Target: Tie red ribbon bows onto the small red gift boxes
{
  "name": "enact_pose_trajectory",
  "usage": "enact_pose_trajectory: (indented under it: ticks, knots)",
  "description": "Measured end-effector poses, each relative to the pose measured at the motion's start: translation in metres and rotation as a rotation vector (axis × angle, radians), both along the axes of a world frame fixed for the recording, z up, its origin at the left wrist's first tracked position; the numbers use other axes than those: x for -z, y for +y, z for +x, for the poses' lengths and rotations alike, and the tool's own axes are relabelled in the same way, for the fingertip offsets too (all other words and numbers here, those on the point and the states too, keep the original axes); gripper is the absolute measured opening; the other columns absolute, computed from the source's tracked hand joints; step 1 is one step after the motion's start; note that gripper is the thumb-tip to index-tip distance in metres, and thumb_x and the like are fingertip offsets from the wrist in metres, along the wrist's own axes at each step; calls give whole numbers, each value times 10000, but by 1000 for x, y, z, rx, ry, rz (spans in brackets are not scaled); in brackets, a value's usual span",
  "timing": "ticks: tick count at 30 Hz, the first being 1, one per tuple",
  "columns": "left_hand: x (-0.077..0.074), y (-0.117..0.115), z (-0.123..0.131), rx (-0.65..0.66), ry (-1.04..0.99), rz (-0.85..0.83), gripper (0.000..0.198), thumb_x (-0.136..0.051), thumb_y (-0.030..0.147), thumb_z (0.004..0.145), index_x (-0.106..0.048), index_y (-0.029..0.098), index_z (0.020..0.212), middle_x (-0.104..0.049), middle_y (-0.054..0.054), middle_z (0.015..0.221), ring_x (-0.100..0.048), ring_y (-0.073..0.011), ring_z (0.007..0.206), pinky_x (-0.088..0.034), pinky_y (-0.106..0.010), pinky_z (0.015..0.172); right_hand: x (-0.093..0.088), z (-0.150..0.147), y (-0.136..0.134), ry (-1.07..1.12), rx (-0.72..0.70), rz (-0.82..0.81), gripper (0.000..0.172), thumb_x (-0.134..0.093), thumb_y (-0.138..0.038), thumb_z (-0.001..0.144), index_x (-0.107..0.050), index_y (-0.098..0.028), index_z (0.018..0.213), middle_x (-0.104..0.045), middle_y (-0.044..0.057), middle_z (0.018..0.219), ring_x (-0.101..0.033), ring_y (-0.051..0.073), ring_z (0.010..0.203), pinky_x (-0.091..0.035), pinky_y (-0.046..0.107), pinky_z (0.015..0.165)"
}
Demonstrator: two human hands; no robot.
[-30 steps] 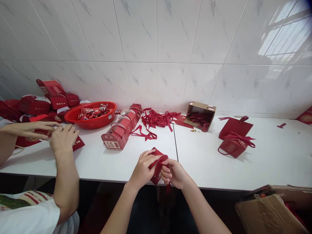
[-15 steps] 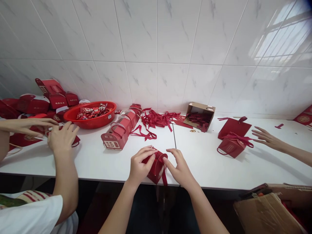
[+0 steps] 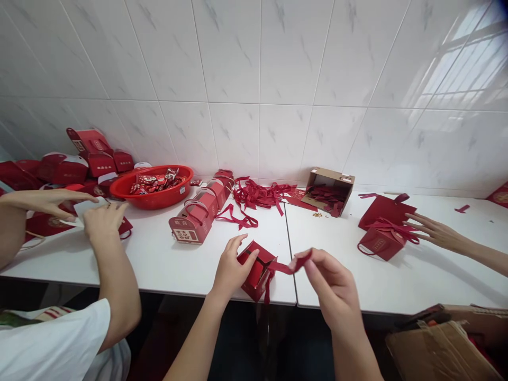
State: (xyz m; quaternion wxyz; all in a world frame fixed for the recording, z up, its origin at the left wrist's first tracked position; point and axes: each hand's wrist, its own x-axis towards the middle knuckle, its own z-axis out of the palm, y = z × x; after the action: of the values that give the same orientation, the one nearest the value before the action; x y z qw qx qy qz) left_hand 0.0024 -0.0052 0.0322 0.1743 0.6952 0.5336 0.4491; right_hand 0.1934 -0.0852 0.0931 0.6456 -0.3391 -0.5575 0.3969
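While my left hand (image 3: 233,269) rests on a small red box (image 3: 252,289) at the front edge of the white table (image 3: 174,270), its thumb and fingers spread apart, my right hand (image 3: 335,283) clamps a dark red ribbon (image 3: 283,268) between thumb and forefinger, the strip running across from the box. Beyond lie a tangle of ribbons (image 3: 257,194) and a row of handled boxes (image 3: 200,218), with a red basin (image 3: 153,202) of wrapped packets (image 3: 153,183) farther left. At right, a co-worker's hand (image 3: 444,235) is outstretched beside a bow-tied box (image 3: 381,245).
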Motion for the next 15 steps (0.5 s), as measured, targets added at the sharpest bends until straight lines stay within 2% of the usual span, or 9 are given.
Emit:
enact_pose_trajectory:
  ticks: [4, 6, 9, 12, 15]
  knots:
    - [14, 4, 5, -23, 20, -76, 424, -599, 360, 793, -524, 226, 1188, -594, -89, 1171, -598, -249, 1039, -495, -396, 865, 1, -3, -11, 248, 102, -12, 200, -487, -337, 917, -599, -227, 794, -558, 17, 718, -529, 155, 686, -443, 294, 653]
    - [15, 3, 7, -32, 41, -74, 442, -614, 337, 777, -517, 238, 1197, -599, -81, 1170, -601, -253, 1029, -503, -396, 841, 8, -12, -2, 341, 125, -98, 223, -482, -379, 913, -566, -226, 774, -537, 8, 699, -518, 147, 663, -445, 285, 638]
    - [14, -1, 10, -48, 27, -90, 450, -630, 322, 763, -514, 260, 1193, -609, -65, 1143, -619, -244, 981, -511, -399, 821, 24, -30, 22, 410, 38, -254, 259, -536, -442, 868, -522, -216, 741, -536, -6, 680, -522, 133, 639, -449, 266, 629]
    - [14, -4, 9, -31, -154, -177, 434, -606, 363, 785, -494, 234, 1184, -606, -87, 1116, -640, -221, 911, -534, -367, 751, 42, -46, 46, 370, -94, -360, 302, -578, -490, 817, -510, -210, 726, -534, -25, 661, -506, 119, 602, -434, 250, 613]
    - [11, -6, 5, -13, -434, -290, 474, -609, 412, 775, -456, 198, 1170, -581, -123, 1150, -658, -195, 839, -540, -324, 694, 52, -53, 60, 171, -175, -405, 317, -578, -495, 798, -524, -195, 710, -509, -35, 627, -464, 111, 575, -397, 239, 587]
